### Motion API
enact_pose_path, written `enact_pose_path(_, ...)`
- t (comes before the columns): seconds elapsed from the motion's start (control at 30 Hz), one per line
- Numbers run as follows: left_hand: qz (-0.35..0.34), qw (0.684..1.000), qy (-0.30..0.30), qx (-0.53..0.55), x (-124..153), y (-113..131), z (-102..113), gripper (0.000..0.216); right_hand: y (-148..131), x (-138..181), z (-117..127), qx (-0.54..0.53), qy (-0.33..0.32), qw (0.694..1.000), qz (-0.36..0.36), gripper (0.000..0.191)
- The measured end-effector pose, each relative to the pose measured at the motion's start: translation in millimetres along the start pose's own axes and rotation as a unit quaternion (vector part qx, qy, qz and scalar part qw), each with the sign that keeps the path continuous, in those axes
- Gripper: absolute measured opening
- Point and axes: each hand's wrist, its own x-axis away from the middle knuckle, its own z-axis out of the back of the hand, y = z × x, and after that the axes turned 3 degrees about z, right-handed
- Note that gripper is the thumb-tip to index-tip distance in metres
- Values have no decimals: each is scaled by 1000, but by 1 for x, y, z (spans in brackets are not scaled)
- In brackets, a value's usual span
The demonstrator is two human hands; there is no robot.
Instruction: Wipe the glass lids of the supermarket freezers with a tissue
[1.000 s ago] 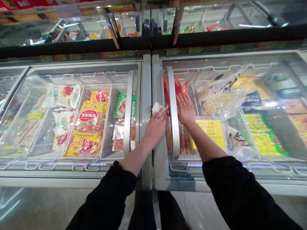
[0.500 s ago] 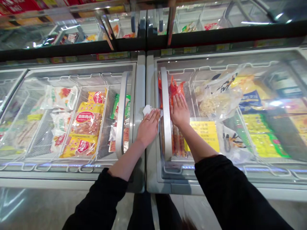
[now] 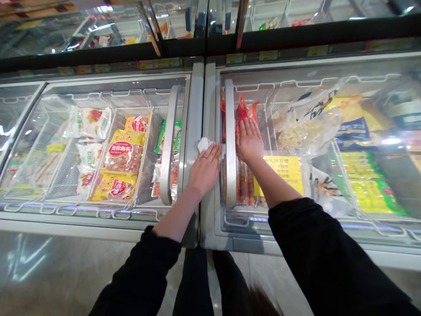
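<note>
A crumpled white tissue lies under the fingers of my left hand, which holds it down on the grey frame between two chest freezers. A ring shows on that hand. My right hand rests flat on the glass lid of the right freezer, fingers extended and nothing held. Just left of it stands the lid's silver handle. Below the glass, red-orange packaging shows by my right fingertips. A yellow paper sign is beside my right wrist.
The left freezer has its own lid handle and wire baskets with yellow meat bags and white bags. In the right freezer is a large clear bag. A dark ledge runs behind, with glass-fronted shelving above.
The view has tilted a little, so the freezers appear slightly higher and further right. Both hands keep nearly the same places, the left on the tissue and the right on the glass.
</note>
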Motion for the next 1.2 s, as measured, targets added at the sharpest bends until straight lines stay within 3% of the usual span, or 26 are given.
enact_pose_path(0.07, 41, 999, 27, 1, -9, -6, 3, 61, -1, -1, -1, -2, -5, 1000, -1, 63)
enact_pose_path(0.13, 66, 997, 36, 0, 3, -5, 0, 61, -1, -2, -1, -6, -7, 1000, -5, 64)
enact_pose_path(0.27, 58, 998, 10, -2, 80, 12, -16, 63, 0, 8, 4, -23, -20, 1000, -6, 65)
enact_pose_path(0.33, 39, 999, -1, -4, 103, 16, -19, 65, 0, 25, 11, -25, -37, 999, 9, 66)
enact_pose_path(0.43, 35, 999, -12, -1, 87, 9, -15, 68, -6, 66, 21, -16, -54, 998, 24, 66)
enact_pose_path(0.5, 42, 999, 2, 8, 63, 4, -13, 71, -14, 97, 26, -14, -47, 999, 19, 66)
enact_pose_path(0.57, 53, 998, 20, 16, 57, 5, -14, 75, -23, 128, 29, -17, -41, 999, 8, 66)
enact_pose_path(0.63, 57, 998, 22, 22, 81, 12, -19, 77, -33, 155, 32, -16, -50, 999, -2, 67)
enact_pose_path(0.77, 29, 999, -6, 22, 171, 33, -28, 77, -47, 195, 37, -10, -79, 997, -8, 67)
enact_pose_path(0.83, 13, 1000, -16, 12, 192, 35, -28, 73, -50, 206, 37, -14, -76, 997, -8, 67)
enact_pose_path(0.93, 9, 999, -32, 1, 169, 27, -24, 65, -51, 211, 35, -27, -55, 998, -5, 67)
enact_pose_path(1.0, 32, 999, -34, 2, 140, 22, -20, 66, -51, 211, 35, -33, -46, 998, -2, 67)
enact_pose_path(1.07, 58, 998, -25, 7, 127, 25, -19, 68, -52, 210, 36, -33, -45, 998, -3, 66)
enact_pose_path(1.13, 71, 997, -13, 14, 144, 35, -22, 70, -53, 209, 37, -32, -48, 998, -6, 66)
enact_pose_path(1.2, 69, 997, -8, 18, 183, 48, -29, 72, -55, 209, 39, -33, -52, 998, -11, 66)
